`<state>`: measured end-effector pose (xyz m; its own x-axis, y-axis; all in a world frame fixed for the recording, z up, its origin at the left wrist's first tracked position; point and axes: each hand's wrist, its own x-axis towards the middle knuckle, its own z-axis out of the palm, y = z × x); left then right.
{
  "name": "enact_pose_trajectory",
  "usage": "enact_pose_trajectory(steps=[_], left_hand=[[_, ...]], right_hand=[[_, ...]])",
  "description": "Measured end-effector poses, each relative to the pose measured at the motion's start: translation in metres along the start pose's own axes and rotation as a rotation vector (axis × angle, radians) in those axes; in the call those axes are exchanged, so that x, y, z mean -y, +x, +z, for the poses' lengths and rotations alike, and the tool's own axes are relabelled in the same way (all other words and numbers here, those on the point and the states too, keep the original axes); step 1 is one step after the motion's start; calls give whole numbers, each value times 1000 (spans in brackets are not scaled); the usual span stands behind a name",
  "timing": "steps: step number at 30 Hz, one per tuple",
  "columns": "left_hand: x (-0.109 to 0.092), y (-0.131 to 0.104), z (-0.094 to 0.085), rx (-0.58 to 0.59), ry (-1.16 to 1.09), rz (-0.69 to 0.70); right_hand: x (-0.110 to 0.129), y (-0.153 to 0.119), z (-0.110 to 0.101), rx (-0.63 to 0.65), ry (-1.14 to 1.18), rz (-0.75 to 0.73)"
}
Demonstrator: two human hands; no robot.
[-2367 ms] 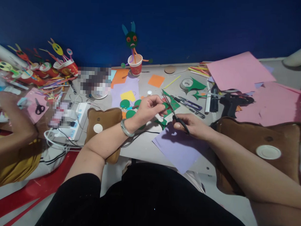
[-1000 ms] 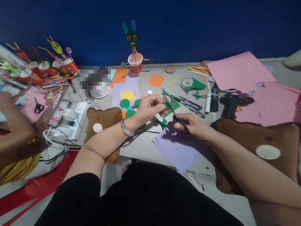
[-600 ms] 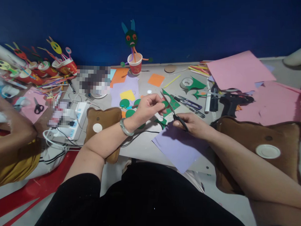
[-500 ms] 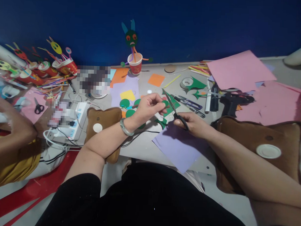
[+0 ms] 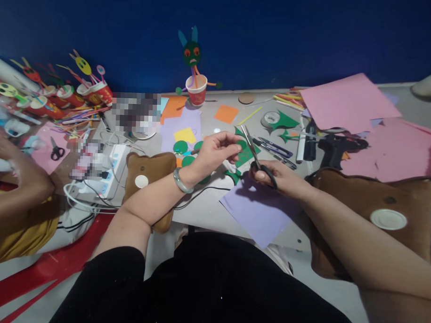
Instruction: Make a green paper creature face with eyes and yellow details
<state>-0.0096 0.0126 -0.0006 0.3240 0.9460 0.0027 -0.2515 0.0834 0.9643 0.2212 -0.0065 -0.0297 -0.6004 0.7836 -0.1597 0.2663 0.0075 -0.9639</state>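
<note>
Apparently mid-trim: left hand (image 5: 215, 154) keeps a tight pinch grip on a green disc (image 5: 242, 144); right hand (image 5: 283, 178) curls round the scissors (image 5: 252, 147). Next cut likely needs blades on its edge.

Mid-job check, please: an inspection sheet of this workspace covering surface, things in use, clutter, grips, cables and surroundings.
Surface: light table, with a purple sheet at its near edge.
Things in use: scissors and a small green paper piece, held above the table.
Clutter: green circles to the left; white marker, black glue gun and pink sheets to the right.
Left grip: pinches the green piece.
Right grip: holds the scissors by the handles; blade contact with the green piece cannot be told.
Cables: white and black ones by the power strip; a black cord near the left wrist.
Surroundings: blue wall behind; a co-worker's arm at far left.
</note>
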Motion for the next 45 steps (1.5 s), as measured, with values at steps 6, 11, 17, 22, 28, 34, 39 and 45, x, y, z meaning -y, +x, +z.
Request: enact_pose_trajectory(steps=[6,11,17,22,28,34,39,45], left_hand=[[-2,-1,2,-11,-19,-23],[0,0,2,-21,-8,-45],[1,0,1,-23,9,-45],[0,-1,1,-26,13,-47],[0,-1,1,-32,17,-47],[-1,-1,1,-28,18,-51],[0,-1,1,-29,10,-58],[-3,0,3,-29,-45,-80]], right_hand=[[4,-2,0,17,4,17],[8,-2,0,23,-4,27],[11,-1,1,2,-19,49],[15,0,2,-14,-24,58],[16,1,3,-22,-21,83],[15,1,3,-20,-26,84],[8,2,2,-18,-35,104],[6,3,4,-122,-17,69]])
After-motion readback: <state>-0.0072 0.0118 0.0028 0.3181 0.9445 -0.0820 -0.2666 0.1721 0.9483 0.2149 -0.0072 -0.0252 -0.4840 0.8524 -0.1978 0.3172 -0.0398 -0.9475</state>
